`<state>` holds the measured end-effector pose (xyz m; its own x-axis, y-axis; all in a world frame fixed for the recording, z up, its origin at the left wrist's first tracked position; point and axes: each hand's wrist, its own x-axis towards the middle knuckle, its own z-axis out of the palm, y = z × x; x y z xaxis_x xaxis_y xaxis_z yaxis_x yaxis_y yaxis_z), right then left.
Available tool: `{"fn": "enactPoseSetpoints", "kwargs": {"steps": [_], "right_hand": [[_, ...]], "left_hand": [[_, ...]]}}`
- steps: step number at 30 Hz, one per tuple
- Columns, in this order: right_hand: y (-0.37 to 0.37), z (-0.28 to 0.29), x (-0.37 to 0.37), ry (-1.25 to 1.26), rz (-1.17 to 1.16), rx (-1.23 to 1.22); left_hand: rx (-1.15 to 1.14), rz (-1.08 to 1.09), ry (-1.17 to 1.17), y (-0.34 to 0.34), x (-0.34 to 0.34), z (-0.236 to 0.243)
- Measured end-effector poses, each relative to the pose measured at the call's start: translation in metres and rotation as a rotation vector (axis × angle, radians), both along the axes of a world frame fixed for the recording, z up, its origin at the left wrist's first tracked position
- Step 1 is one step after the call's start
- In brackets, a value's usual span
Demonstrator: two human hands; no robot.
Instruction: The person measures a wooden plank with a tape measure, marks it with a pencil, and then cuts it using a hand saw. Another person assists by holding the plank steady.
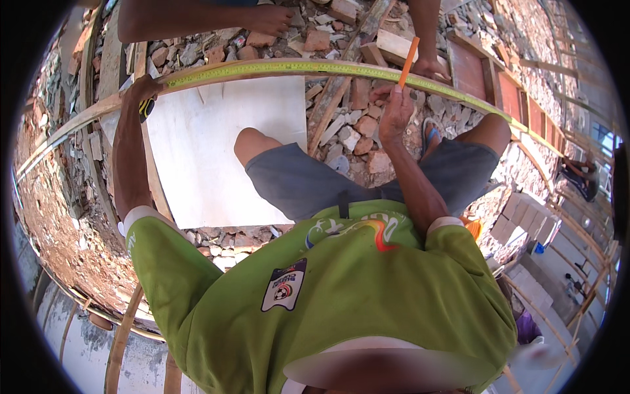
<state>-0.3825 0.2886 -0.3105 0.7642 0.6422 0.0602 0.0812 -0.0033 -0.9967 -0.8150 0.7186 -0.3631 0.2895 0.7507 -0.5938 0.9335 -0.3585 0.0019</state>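
My left hand [142,92] grips the case of a yellow tape measure at the left end of a long wooden plank [85,117]. The yellow tape [262,67] stretches to the right along the plank's top. My right hand [396,108] holds an orange pencil [409,61] upright, its tip close to the tape. A white board [216,144] lies flat under the plank, in front of my left knee. Another person's hand [430,67] presses on the tape just right of the pencil.
Broken bricks and rubble [354,125] cover the ground. The other person's second hand [270,20] rests on rubble at the top. Red-brown wooden frames [489,82] run along the right. Stacked pale blocks [525,220] sit at lower right. A curved wall edge [85,308] drops off at the left.
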Motion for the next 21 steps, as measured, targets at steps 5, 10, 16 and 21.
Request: {"fn": "enactPoseSetpoints", "kwargs": {"steps": [5,10,16,21], "right_hand": [[-0.006,-0.007,0.008,0.076,-0.051,-0.009],[-0.001,-0.01,-0.001,0.141,-0.04,0.023],[0.024,-0.004,-0.027,0.173,0.021,-0.002],[0.047,0.005,-0.04,0.233,-0.056,0.027]], "left_hand": [[-0.032,0.02,-0.018,0.008,-0.038,-0.005],[-0.025,0.105,0.073,0.009,-0.015,0.008],[-0.034,0.088,0.083,0.011,-0.029,0.004],[-0.086,0.064,0.049,0.014,-0.015,0.001]]}}
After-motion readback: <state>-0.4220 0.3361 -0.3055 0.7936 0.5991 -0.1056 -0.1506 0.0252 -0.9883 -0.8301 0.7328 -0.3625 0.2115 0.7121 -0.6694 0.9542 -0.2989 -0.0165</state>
